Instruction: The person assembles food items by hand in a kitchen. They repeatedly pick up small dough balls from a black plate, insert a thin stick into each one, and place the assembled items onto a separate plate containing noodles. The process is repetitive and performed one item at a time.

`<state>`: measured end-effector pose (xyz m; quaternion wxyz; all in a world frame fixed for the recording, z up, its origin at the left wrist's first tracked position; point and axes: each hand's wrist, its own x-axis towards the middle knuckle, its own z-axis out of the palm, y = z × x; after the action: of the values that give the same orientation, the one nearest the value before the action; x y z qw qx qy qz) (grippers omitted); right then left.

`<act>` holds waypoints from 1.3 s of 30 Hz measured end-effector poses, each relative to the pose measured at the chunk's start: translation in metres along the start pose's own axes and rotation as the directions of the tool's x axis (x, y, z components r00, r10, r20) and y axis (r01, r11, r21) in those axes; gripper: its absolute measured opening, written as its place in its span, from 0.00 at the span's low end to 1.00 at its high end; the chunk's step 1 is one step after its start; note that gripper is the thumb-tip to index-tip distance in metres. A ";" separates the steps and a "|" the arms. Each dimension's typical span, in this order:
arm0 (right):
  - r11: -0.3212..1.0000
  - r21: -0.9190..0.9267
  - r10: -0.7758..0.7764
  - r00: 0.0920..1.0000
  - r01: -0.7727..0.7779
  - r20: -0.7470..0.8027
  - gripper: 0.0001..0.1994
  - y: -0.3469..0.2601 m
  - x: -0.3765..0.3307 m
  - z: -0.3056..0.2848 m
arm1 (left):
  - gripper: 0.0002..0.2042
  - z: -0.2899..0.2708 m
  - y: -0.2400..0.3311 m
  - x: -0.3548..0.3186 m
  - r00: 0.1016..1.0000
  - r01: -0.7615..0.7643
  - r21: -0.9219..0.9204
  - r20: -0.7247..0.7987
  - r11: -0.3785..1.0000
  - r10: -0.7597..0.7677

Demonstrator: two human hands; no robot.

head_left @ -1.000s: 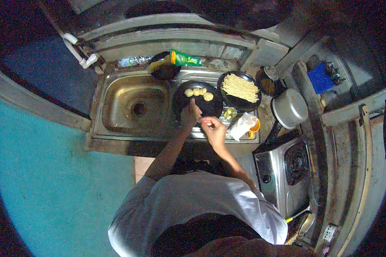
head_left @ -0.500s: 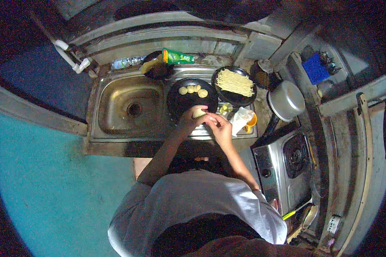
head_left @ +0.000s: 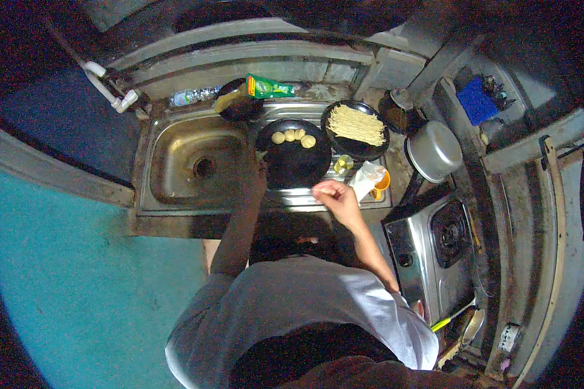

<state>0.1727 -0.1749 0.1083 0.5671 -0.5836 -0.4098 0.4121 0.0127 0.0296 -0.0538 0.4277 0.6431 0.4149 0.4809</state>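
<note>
Standing at a steel kitchen counter, a person in a grey shirt works over a round black pan [head_left: 295, 165] that serves here as the landmark. The pan is dark and matte, and at its far rim lie three or four small, pale, rounded dough balls [head_left: 293, 137], close together in a short row.

The left hand [head_left: 256, 176] sits at the pan's left edge, its forearm stretching up from below; it is in shadow, so whether its fingers are curled or spread, and whether they hold anything, cannot be told. The right hand [head_left: 334, 196] hovers just below and to the right of the pan, over the ribbed metal drainboard. Its fingers are bunched together, tips pinched as if around something small, but what they grip is too tiny to make out.

Left of the pan is a rectangular stainless sink [head_left: 188, 162] with a round drain, dull and stained. To the pan's upper right rests a second black plate [head_left: 355, 126] heaped with thin pale yellow noodles. Right of the pan stands an orange cup [head_left: 381, 185] with a white wrapped packet leaning on it. Farther right sit a domed metal pot lid [head_left: 433, 150] and a square steel gas burner [head_left: 438, 249]. Behind the pan lies a green packet [head_left: 269, 86].
</note>
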 end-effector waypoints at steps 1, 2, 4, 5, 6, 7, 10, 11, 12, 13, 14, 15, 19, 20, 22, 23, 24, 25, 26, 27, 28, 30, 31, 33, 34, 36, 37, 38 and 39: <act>0.999 0.030 0.025 0.996 -0.023 -0.086 0.08 0.006 -0.004 -0.011 | 0.21 -0.012 0.020 0.001 0.979 -0.203 0.282 0.027 0.938 0.204; 0.997 0.063 0.048 0.987 -0.039 -0.154 0.09 0.007 -0.006 -0.018 | 0.22 -0.023 0.034 0.004 0.916 -0.377 0.537 0.094 0.754 0.391; 1.000 0.015 0.003 0.953 0.002 -0.303 0.08 0.006 -0.005 -0.024 | 0.21 -0.033 0.027 0.010 0.920 -0.384 0.563 0.303 0.731 0.250; 0.993 0.115 0.025 0.948 0.012 -0.316 0.07 0.017 -0.003 -0.032 | 0.19 -0.033 0.024 0.010 0.965 -0.197 0.386 0.239 0.901 0.109; 0.977 0.214 0.053 0.941 0.022 -0.335 0.07 0.021 -0.003 -0.036 | 0.18 -0.030 0.027 0.010 0.984 0.006 0.167 0.177 0.986 -0.036; 0.980 0.197 0.055 0.939 0.014 -0.339 0.06 0.025 -0.002 -0.038 | 0.16 -0.020 0.033 0.004 0.939 0.340 -0.351 0.083 0.872 -0.333; 0.994 0.103 0.009 0.945 0.026 -0.327 0.07 0.033 0.004 -0.036 | 0.13 -0.022 0.027 -0.011 0.999 0.017 0.173 0.046 0.985 -0.025; 0.998 -0.060 -0.040 0.951 0.023 -0.305 0.11 0.044 0.004 -0.039 | 0.12 -0.021 0.022 -0.014 0.996 0.020 0.149 0.082 0.989 -0.032; 0.996 -0.079 -0.065 0.945 0.042 -0.321 0.11 0.043 0.007 -0.036 | 0.12 -0.021 0.017 -0.016 0.993 0.023 0.128 0.111 0.991 -0.038; 0.993 -0.098 -0.091 0.938 0.061 -0.336 0.12 0.042 0.010 -0.031 | 0.12 -0.017 0.013 -0.018 0.932 0.363 -0.420 0.146 0.832 -0.333; 0.990 -0.118 -0.117 0.930 0.080 -0.348 0.12 0.041 0.013 -0.025 | 0.12 -0.016 0.008 -0.019 0.789 0.531 -0.790 0.329 0.306 -0.520; 0.995 -0.051 -0.101 0.924 0.088 -0.369 0.13 0.041 0.015 -0.020 | 0.12 -0.020 0.006 -0.019 0.774 0.576 -0.745 0.367 0.335 -0.516; 0.986 -0.118 0.080 0.951 -0.120 -0.297 0.10 0.023 0.014 -0.017 | 0.07 -0.035 0.056 -0.016 0.561 0.708 -0.666 0.327 0.235 -0.760; 0.970 -0.225 0.010 0.938 -0.094 -0.347 0.12 0.025 0.016 -0.017 | 0.07 -0.039 0.062 -0.015 0.525 0.731 -0.647 0.329 0.217 -0.785; 0.900 -0.431 -0.136 0.897 -0.065 -0.420 0.16 0.042 0.022 -0.018 | 0.10 -0.047 0.035 -0.016 0.512 0.792 -0.563 0.400 0.237 -0.760; 0.911 -0.408 -0.157 0.868 -0.056 -0.470 0.21 0.051 0.026 -0.017 | 0.12 -0.052 0.016 -0.016 0.529 0.819 -0.499 0.468 0.282 -0.708; 0.912 -0.398 -0.107 0.877 -0.102 -0.468 0.21 0.048 0.025 -0.019 | 0.13 -0.049 0.015 -0.015 0.510 0.837 -0.455 0.442 0.305 -0.738; 0.909 -0.389 -0.057 0.883 -0.147 -0.466 0.20 0.036 0.023 -0.020 | 0.15 -0.044 0.018 -0.014 0.492 0.852 -0.410 0.415 0.325 -0.766; 0.905 -0.380 -0.007 0.885 -0.193 -0.465 0.20 0.030 0.022 -0.022 | 0.16 -0.041 0.020 -0.013 0.474 0.867 -0.362 0.386 0.343 -0.791; 0.895 -0.427 -0.104 0.872 -0.127 -0.479 0.15 0.028 0.025 -0.016 | 0.16 -0.040 -0.002 -0.014 0.588 0.803 -0.463 0.512 0.375 -0.626; 0.891 -0.454 -0.181 0.900 -0.021 -0.397 0.12 0.029 0.033 -0.008 | 0.15 -0.044 -0.045 -0.019 0.694 0.719 -0.583 0.577 0.378 -0.431; 0.855 -0.496 -0.329 0.900 0.154 -0.287 0.09 0.044 0.039 -0.012 | 0.13 -0.032 -0.053 -0.022 0.748 0.663 -0.635 0.583 0.396 -0.318; 0.928 -0.355 -0.203 0.951 0.110 -0.235 0.11 0.042 0.030 -0.020 | 0.12 -0.022 -0.005 -0.018 0.719 0.695 -0.568 0.557 0.440 -0.417; 0.916 -0.396 -0.150 0.971 0.065 -0.188 0.11 0.033 0.028 -0.016 | 0.11 -0.010 0.024 -0.014 0.642 0.764 -0.482 0.500 0.429 -0.581; 0.904 -0.420 -0.153 0.975 0.074 -0.158 0.10 0.025 0.030 -0.010 | 0.10 -0.006 0.014 -0.009 0.579 0.807 -0.463 0.497 0.367 -0.646; 0.977 -0.210 0.001 0.986 -0.037 -0.166 0.08 0.020 0.036 -0.004 | 0.11 -0.004 0.008 -0.009 0.519 0.827 -0.512 0.532 0.234 -0.670; 0.990 -0.101 0.081 0.983 -0.099 -0.165 0.08 0.017 0.039 -0.003 | 0.11 -0.005 0.011 -0.014 0.530 0.805 -0.571 0.567 0.162 -0.631; 0.963 -0.267 -0.032 0.976 -0.027 -0.214 0.09 0.014 0.042 0.000 | 0.11 -0.008 0.014 -0.018 0.544 0.777 -0.623 0.598 0.086 -0.589; 0.904 -0.427 -0.149 0.958 0.031 -0.246 0.11 0.006 0.044 0.003 | 0.11 -0.013 0.023 -0.019 0.538 0.798 -0.588 0.594 0.134 -0.598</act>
<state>0.1837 -0.1325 0.1011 0.4984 -0.7228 -0.4332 0.2035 -0.0005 0.0063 -0.0346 0.8861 0.1390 0.3419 0.2803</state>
